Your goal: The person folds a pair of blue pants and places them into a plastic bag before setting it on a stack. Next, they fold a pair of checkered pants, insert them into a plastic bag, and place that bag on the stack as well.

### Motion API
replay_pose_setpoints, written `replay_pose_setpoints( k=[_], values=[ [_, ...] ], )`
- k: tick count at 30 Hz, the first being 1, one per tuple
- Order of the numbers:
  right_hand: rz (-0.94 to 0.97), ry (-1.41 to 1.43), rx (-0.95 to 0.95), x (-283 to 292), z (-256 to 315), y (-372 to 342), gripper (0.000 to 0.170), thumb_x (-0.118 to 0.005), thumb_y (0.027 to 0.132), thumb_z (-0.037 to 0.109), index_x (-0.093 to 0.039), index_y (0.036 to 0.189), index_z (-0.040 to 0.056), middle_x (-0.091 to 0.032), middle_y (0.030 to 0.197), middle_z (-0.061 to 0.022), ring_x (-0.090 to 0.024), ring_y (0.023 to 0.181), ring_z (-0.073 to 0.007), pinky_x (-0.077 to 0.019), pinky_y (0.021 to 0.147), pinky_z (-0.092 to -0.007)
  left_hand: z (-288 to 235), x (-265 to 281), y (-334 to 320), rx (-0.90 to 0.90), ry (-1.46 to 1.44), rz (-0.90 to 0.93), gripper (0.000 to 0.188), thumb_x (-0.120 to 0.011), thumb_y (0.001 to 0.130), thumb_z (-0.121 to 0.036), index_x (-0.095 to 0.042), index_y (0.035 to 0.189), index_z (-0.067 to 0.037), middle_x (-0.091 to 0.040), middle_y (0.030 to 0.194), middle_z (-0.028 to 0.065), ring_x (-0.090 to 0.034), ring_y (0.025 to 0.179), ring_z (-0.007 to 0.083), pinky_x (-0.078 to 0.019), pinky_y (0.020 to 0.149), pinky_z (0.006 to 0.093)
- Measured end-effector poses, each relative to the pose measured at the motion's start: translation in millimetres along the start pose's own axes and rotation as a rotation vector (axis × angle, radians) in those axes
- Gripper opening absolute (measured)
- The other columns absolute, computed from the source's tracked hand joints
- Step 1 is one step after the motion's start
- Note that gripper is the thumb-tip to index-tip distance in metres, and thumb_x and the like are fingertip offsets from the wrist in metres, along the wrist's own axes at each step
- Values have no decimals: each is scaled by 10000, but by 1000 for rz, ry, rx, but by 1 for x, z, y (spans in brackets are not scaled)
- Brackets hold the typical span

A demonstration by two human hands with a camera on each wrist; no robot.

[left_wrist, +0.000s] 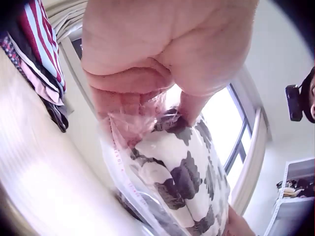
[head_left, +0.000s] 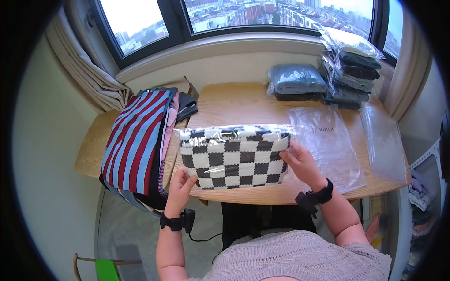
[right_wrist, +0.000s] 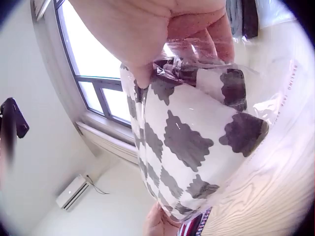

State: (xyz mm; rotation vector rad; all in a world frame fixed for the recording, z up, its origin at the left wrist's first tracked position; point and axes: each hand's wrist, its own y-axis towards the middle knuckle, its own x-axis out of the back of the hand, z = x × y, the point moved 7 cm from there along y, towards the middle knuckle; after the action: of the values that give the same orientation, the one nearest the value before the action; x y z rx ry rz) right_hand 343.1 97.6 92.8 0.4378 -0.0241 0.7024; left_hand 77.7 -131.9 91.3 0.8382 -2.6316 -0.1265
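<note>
A folded black-and-white checkered garment (head_left: 234,164) in a clear plastic bag (head_left: 215,133) is held up, tilted, over the table's front edge. My left hand (head_left: 179,189) grips its lower left corner, thumb on the front face and fingers behind. At the right end my right hand (head_left: 302,161) pinches the bag the same way, thumb in front. In the left wrist view the bag's clear printed edge (left_wrist: 123,172) hangs past the checkered cloth (left_wrist: 187,172). The right wrist view shows the thumb (right_wrist: 142,73) pressing the wrapped cloth (right_wrist: 182,137).
A pile of clothes topped by a striped red-and-blue garment (head_left: 136,140) lies on the left. Flat clear bags (head_left: 328,145) lie on the wooden table (head_left: 229,100) at right. Bagged clothes (head_left: 297,79) and a taller stack of them (head_left: 351,70) stand by the window.
</note>
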Motion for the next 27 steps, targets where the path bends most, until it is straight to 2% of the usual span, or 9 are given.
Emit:
replay_pose_setpoints(
  k=[2,4,6,10,12,16,18,21,27],
  values=[
    [-21,250,-159,5,-10,-2,239,-598,900,186,-611,1042,-5,-625,849,-31,-547,791,-111,-453,752,-260,-15,-13,1,-14,-22,0,191,-600,899,-177,-507,990,-38,-487,765,-44,-350,647,26,-291,564,180],
    [50,-3,-284,14,-16,4,336,-527,946,303,-586,1063,-6,-615,875,-9,-530,748,-72,-448,674,-228,-19,-26,0,152,-163,-20,183,-550,936,-211,-516,1003,-44,-508,790,-40,-400,647,18,-311,541,182],
    [-67,444,-371,4,-50,6,341,-512,950,303,-562,1106,4,-585,804,-3,-498,684,-49,-428,598,-230,8,-44,2,277,-333,-49,228,-493,968,-263,-519,1023,-43,-589,860,10,-557,703,53,-468,579,209],
    [4,527,-759,3,-107,-27,428,-541,925,287,-443,1259,39,-506,832,17,-423,661,-43,-380,574,-221,63,-56,-8,544,-271,31,295,-482,969,-302,-502,1104,-41,-608,936,29,-586,740,69,-506,588,249],
    [20,541,-752,6,-111,-43,461,-570,903,272,-424,1271,36,-537,987,-17,-506,789,-80,-429,667,-230,46,-59,-15,569,-318,30,381,-539,938,-296,-467,1203,-31,-619,965,35,-590,727,66,-498,589,227],
    [-233,-45,-320,35,-46,-65,424,-581,887,174,-446,1254,9,-586,1114,-88,-573,994,-184,-453,851,-290,32,-66,-20,456,-234,89,511,-629,876,-296,-433,1258,-18,-616,1019,34,-588,800,70,-471,597,210],
    [42,262,-305,4,-27,-78,271,-574,887,128,-561,1125,0,-633,971,-82,-594,901,-163,-457,825,-279,33,-68,-22,467,-226,75,554,-649,861,-231,-396,1298,-4,-614,1049,27,-572,803,56,-436,575,179],
    [301,26,-264,-36,-20,-93,182,-589,895,158,-641,928,-14,-644,871,-74,-599,835,-140,-474,765,-266,33,-74,-22,405,-309,55,501,-642,866,-221,-426,1264,-8,-614,1033,14,-552,771,37,-409,548,167],
    [614,181,-427,-81,-43,-106,280,-558,927,206,-606,1062,-35,-663,958,-101,-619,907,-156,-477,815,-270,25,-92,-26,501,-627,64,374,-628,883,-232,-484,1168,-39,-608,969,6,-534,689,15,-372,485,139]
  ],
)
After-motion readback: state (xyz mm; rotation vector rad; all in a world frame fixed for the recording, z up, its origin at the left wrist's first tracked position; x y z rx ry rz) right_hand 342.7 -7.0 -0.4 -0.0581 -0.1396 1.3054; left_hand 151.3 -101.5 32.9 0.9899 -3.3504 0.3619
